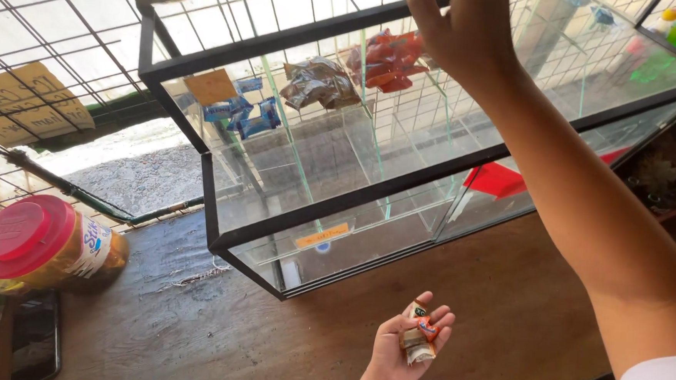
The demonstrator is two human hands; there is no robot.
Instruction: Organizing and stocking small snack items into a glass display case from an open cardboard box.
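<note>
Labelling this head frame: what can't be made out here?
- Right hand: fingertips cut off by the top edge.
- Small packets in the left hand: crumpled, count unclear.
- Glass display case: reflections blur the lower shelf.
- Jar: contents hidden by label.

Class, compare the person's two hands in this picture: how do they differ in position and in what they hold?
The left hand sits low over the wooden counter, palm up, while the right hand is raised high over the glass display case. The left hand holds small snack packets; the right hand shows nothing in its grasp. The left fingers curl; the right hand's are cut off by the frame. Both are bare.
</note>
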